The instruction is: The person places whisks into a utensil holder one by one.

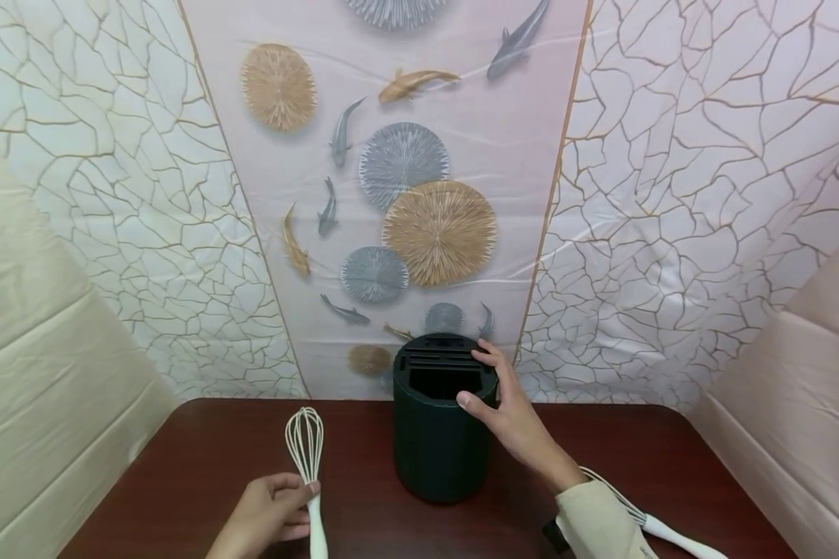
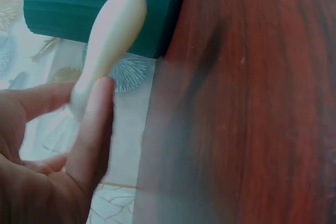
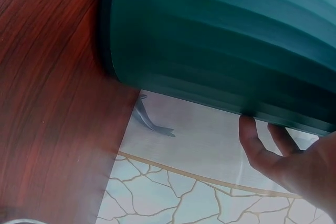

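My left hand [image 1: 273, 508] pinches a whisk [image 1: 305, 442] between thumb and fingers, near the top of its pale handle. In the head view its wire loops point up and away. The handle end [image 2: 123, 17] shows in the left wrist view, lifted off the table, with a shadow beside it. A dark green round utensil holder [image 1: 440, 450] stands upright at the table's far side, with slots and a wider opening on top. On its right rim rests my right hand [image 1: 513, 415], thumb at the front and fingers farther back. The right wrist view shows fingertips [image 3: 248, 124] against its side.
A second whisk [image 1: 660, 528] with a white handle lies on the table by my right forearm, partly behind the sleeve. The dark red wooden table [image 1: 203, 466] ends just behind the holder, at a patterned cloth backdrop [image 1: 405, 233]. Beige fabric [image 1: 797, 404] hangs at both sides.
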A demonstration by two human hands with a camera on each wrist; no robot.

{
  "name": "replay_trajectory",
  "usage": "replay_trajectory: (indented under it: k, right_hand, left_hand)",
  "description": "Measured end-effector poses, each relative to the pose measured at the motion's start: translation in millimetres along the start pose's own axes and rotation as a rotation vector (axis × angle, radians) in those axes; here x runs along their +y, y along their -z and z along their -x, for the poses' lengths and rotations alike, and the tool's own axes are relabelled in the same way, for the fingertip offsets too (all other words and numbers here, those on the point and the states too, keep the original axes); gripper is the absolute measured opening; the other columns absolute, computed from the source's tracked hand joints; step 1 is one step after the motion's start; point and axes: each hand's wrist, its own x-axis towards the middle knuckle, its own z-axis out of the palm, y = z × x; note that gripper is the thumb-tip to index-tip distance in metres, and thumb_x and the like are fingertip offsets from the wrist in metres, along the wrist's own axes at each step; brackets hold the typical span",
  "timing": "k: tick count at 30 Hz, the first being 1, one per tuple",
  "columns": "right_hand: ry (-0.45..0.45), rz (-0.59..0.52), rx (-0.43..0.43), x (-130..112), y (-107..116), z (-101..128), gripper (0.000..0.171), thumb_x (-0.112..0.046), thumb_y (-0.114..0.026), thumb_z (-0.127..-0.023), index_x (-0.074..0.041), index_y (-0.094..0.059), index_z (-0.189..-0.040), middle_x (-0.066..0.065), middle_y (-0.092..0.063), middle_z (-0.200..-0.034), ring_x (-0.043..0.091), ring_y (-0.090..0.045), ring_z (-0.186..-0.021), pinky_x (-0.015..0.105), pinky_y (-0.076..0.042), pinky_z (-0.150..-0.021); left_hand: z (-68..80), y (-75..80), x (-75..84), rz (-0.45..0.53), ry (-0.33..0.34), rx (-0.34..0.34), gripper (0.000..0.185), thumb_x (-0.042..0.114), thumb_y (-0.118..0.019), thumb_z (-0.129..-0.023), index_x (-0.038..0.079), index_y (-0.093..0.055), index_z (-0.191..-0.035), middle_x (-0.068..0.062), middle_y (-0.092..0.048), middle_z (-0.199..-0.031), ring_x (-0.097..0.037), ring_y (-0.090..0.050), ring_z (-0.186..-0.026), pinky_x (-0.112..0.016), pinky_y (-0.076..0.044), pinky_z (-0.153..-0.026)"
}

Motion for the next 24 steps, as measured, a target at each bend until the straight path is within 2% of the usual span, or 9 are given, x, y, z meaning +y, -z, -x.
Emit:
replay_trajectory:
  k: [4,11,19,24]
  right_hand:
    - [0.005,0.001,0.008,1,0,0,0.068,-0.033,-0.07,-0.102,-0.018,-0.037,-0.16,0.003,-0.018,-0.174,0.038,-0.01,-0.161,0.078,-0.014,-0.118]
    - [0.015,-0.004,0.008,3,0,-2,0.069,-0.034,-0.07,-0.101,-0.018,-0.036,-0.16,0.002,-0.017,-0.175,0.039,-0.009,-0.161,0.079,-0.015,-0.116]
    - [0.015,-0.014,0.002,7,0,-3,0.069,-0.033,-0.069,-0.102,-0.018,-0.036,-0.16,0.002,-0.016,-0.175,0.039,-0.007,-0.161,0.079,-0.014,-0.116]
    - [0.023,0.005,0.016,7,-1,-2,0.069,-0.033,-0.07,-0.101,-0.017,-0.036,-0.16,0.002,-0.017,-0.175,0.039,-0.009,-0.161,0.079,-0.015,-0.116]
  left_hand:
    - [-1.7,-4.5,8.2,0.049,-0.017,0.043,0.039,0.019,-0.072,-0.101,-0.013,-0.061,-0.121,-0.009,-0.075,-0.094,-0.022,-0.074,-0.078,-0.039,-0.064,-0.074]
    - [-4.6,-12.9,20.9,0.075,-0.049,0.121,0.05,0.019,-0.074,-0.1,-0.013,-0.057,-0.135,-0.01,-0.077,-0.103,-0.022,-0.074,-0.081,-0.038,-0.064,-0.073]
    - [-4.8,-18.5,37.8,0.089,-0.088,0.149,0.046,0.023,-0.077,-0.098,-0.011,-0.064,-0.127,-0.009,-0.077,-0.097,-0.021,-0.073,-0.078,-0.038,-0.064,-0.073]
    - [-6.0,-22.0,44.7,0.097,-0.123,0.201,0.043,0.024,-0.075,-0.1,-0.009,-0.066,-0.125,-0.011,-0.077,-0.096,-0.022,-0.072,-0.075,-0.037,-0.064,-0.07]
